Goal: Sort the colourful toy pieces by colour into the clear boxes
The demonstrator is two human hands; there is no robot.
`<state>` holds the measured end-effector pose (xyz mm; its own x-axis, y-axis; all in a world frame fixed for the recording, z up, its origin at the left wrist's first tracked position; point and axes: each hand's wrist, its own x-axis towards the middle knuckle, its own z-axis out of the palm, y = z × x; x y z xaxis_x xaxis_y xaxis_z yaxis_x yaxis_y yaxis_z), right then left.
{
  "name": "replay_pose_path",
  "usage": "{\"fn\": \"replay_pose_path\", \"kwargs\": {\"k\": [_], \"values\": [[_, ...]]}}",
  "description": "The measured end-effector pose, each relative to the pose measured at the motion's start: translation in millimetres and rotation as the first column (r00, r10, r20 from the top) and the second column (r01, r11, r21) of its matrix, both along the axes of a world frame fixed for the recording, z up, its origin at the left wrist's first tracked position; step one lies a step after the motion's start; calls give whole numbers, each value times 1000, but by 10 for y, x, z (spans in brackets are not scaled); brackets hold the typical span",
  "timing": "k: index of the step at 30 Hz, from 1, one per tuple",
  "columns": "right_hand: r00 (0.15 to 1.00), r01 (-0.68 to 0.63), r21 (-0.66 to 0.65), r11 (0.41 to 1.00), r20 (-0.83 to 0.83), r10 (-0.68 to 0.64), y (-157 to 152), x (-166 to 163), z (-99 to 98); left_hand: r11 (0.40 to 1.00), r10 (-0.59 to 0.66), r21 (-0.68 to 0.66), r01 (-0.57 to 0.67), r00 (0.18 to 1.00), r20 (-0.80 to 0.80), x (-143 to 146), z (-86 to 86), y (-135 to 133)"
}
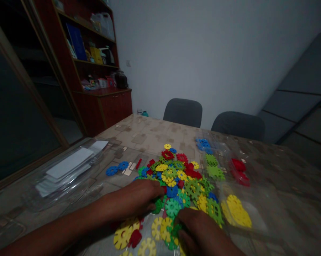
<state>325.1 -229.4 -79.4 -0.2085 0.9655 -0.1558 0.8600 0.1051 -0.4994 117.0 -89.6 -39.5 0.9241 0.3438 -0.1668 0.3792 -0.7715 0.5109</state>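
Observation:
A heap of flat plastic gear-shaped pieces (pixel 176 177) in red, blue, yellow and green lies on the table. My left hand (pixel 139 201) rests on the near left side of the heap, fingers curled down onto green and red pieces. My right hand (pixel 194 229) lies on the near right side, fingers bent over green and yellow pieces; what they grip, if anything, is hidden. To the right, sorted groups lie in clear bags: yellow pieces (pixel 237 211), red pieces (pixel 239 170), green pieces (pixel 214 167) and blue pieces (pixel 203 144).
The table (pixel 150 133) has a patterned beige cover. A clear plastic case (pixel 67 170) with white sheets sits at the left. Two blue pieces (pixel 117 168) lie apart from the heap. Two grey chairs (pixel 183 112) stand behind the table, a wooden shelf unit (pixel 96 71) at the far left.

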Motion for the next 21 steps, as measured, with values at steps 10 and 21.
{"fn": "replay_pose_path", "kwargs": {"k": [10, 21], "values": [[998, -60, -50, 997, -21, 59, -11, 20, -90, 1000, -1, 2, 1, 1000, 15, -1, -63, 4], [992, 115, 122, 986, -58, -109, 203, -100, -95, 998, 53, -15, -53, 999, -8, -112, 73, 138]]}}
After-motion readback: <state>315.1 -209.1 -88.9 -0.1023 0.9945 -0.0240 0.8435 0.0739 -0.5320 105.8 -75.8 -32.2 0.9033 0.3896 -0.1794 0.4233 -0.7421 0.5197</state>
